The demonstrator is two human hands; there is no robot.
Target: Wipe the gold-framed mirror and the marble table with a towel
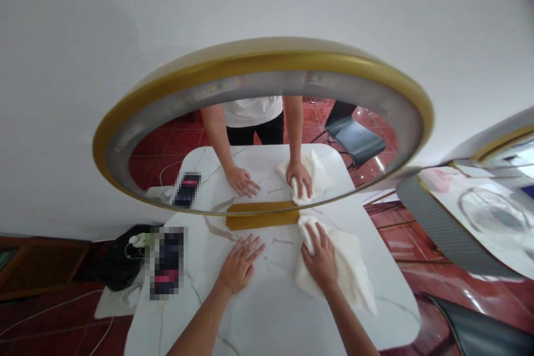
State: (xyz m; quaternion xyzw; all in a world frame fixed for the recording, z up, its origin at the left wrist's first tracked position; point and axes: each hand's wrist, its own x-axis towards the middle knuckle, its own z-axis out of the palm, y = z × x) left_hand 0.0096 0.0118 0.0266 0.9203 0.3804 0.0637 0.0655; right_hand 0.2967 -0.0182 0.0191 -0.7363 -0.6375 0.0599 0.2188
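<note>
My left hand (238, 263) lies flat on the white marble table (271, 311), fingers spread, holding nothing. My right hand (319, 256) presses down on a white cloth (348, 272), its fingers curled over the cloth's bunched front end near the gold base (261, 216) of a round gold-framed mirror (267, 69). The mirror stands upright at the table's far edge and reflects both hands, the cloth and my torso.
A blurred-out dark object (167, 262) lies on the table's left side. A black bag (120, 258) and white cables sit on the red tiled floor at the left. A second mirror (479, 206) leans at the right. A dark chair (479, 331) shows at the lower right.
</note>
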